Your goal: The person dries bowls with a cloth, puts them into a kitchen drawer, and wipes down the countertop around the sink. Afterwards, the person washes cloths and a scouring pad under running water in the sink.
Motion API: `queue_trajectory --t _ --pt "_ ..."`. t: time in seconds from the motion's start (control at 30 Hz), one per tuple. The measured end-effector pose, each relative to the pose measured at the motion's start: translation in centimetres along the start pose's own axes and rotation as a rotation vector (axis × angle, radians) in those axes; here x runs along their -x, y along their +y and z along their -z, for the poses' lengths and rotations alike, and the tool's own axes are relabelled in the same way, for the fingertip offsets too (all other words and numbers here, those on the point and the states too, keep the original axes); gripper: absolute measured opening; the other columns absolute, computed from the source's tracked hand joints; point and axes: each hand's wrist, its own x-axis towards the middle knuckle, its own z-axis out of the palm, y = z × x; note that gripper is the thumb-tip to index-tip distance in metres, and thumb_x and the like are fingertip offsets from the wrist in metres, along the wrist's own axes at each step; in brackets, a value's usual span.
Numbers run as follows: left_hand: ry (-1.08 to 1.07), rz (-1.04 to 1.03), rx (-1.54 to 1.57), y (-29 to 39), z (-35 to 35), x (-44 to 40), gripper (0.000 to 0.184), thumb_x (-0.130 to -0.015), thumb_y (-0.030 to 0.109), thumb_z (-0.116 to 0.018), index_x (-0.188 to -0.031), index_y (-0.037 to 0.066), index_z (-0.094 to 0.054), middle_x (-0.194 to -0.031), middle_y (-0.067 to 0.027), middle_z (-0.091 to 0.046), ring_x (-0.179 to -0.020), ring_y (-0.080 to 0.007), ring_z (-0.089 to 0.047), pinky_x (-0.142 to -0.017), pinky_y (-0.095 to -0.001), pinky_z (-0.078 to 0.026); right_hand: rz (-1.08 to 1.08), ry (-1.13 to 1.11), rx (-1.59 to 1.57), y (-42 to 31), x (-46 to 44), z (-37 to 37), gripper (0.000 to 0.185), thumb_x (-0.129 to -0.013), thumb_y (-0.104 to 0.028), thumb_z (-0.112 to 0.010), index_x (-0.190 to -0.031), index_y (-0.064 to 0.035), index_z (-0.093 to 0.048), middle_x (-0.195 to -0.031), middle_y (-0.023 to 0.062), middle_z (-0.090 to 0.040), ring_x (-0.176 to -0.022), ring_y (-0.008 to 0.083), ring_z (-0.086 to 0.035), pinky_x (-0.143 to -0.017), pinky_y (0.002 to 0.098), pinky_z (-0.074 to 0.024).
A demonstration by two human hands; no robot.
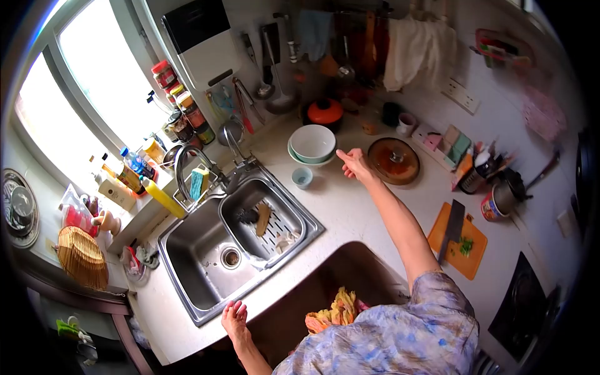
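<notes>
My right hand is stretched out over the counter, fingers apart and holding nothing that I can see. Its fingertips are close to the right rim of a white bowl, which sits in a pale green bowl. Whether they touch the rim, I cannot tell. A small light-blue cup stands just in front of the bowls. To the right of this hand lies a round brown glass lid with a knob. My left hand hangs loosely open and bare near the sink's front edge.
A double steel sink with a tap is at the left; its right basin holds some scraps. On the right, a knife rests on an orange cutting board beside chopped greens. An orange-lidded pot stands at the back.
</notes>
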Motion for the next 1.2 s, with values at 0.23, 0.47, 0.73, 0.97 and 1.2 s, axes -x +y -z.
queue_trajectory --t 0.23,0.47,0.73,0.97,1.2 --pt "0.078 0.01 0.033 1.1 -3.3 -1.4 0.025 -0.086 0.016 -0.052 -0.107 0.003 -0.05 -0.088 -0.0106 -0.063 -0.071 -0.019 -0.063 -0.065 -0.0276 -0.051 0.165 0.204 0.778 -2.7 -8.9 -3.0 0.041 -0.069 -0.037 -0.067 -0.084 0.001 -0.062 -0.084 0.0171 -0.065 -0.085 0.0264 -0.062 -0.067 0.0368 -0.05" --pt "0.12 0.042 0.082 1.3 -2.7 -3.5 0.024 -0.086 0.017 -0.052 -0.107 0.004 -0.05 -0.089 -0.0106 -0.063 -0.072 -0.0191 -0.063 -0.066 -0.0286 -0.051 -0.115 -0.017 0.653 -4.8 -10.6 -3.6 0.018 -0.071 -0.004 -0.052 -0.084 0.0049 -0.061 -0.075 0.019 -0.063 -0.048 0.0218 -0.061 -0.05 0.0303 -0.0522" --pt "0.025 -0.074 0.021 4.7 -3.6 -5.9 0.022 -0.088 0.017 -0.05 -0.105 0.003 -0.051 -0.09 -0.0105 -0.062 -0.072 -0.0169 -0.062 -0.066 -0.0251 -0.049 0.274 0.016 0.485 -9.2 -5.5 -5.3 0.011 -0.069 0.005 -0.044 -0.073 0.01 -0.053 -0.06 0.0214 -0.058 -0.051 0.0313 -0.061 -0.04 0.0367 -0.0481" --pt "-0.09 -0.616 -0.383 9.6 -8.6 -7.1 0.02 -0.086 0.012 -0.056 -0.1 -0.002 -0.058 -0.086 -0.0069 -0.061 -0.074 -0.0139 -0.059 -0.068 -0.0262 -0.048 1.22 0.3 0.752 -12.9 2.6 -8.7 0.007 -0.072 0.002 -0.051 -0.073 0.0006 -0.045 -0.062 0.0209 -0.054 -0.057 0.037 -0.056 -0.05 0.0418 -0.0474" --pt "-0.311 -0.967 -0.656 16.5 -14.9 -5.0 0.057 -0.072 0.015 -0.072 -0.122 0.004 -0.046 -0.102 -0.0145 -0.061 -0.073 -0.0185 -0.061 -0.064 -0.0299 -0.051 1.676 0.213 0.785 -15.4 11.4 -10.9 0.014 -0.07 0.003 -0.055 -0.067 -0.0019 -0.042 -0.067 0.0227 -0.052 -0.045 0.0244 -0.054 -0.038 0.0313 -0.0444"
